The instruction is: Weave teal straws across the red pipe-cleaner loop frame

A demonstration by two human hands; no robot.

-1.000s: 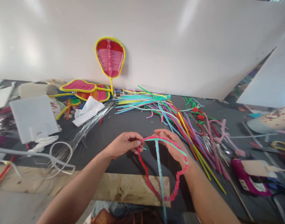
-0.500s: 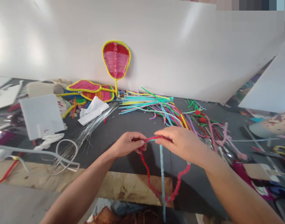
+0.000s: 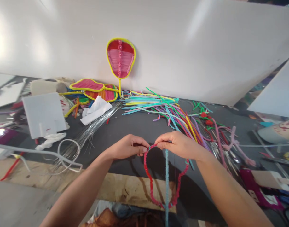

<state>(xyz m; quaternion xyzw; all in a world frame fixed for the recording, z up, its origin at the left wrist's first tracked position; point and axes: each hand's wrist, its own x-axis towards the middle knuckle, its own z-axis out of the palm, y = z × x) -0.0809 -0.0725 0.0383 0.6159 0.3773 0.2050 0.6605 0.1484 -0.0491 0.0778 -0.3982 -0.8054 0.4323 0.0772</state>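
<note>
Between my two hands hangs a loop of twisted red and pink pipe cleaner (image 3: 151, 180), with bits of light blue showing at its top. My left hand (image 3: 132, 147) pinches the loop's upper left corner between thumb and fingers. My right hand (image 3: 176, 144) is closed on the top stretch, close beside the left. A light blue twisted pipe cleaner stem (image 3: 167, 176) drops straight down from under my right fingers, across the loop, past its bottom. The loop's upper right part is partly hidden behind my right hand.
A pile of coloured pipe cleaners (image 3: 151, 102) lies behind my hands. A yellow-rimmed pink paddle shape (image 3: 121, 60) leans against the white board (image 3: 182, 47). Thin silver wires (image 3: 87, 134) and white foam pieces (image 3: 43, 115) are at left; a purple glue gun (image 3: 260, 192) is at right.
My right hand has slid left along the top of the loop, nearer my left hand. Its fingers now pinch beside the left fingertips, and the loop looks narrower.
</note>
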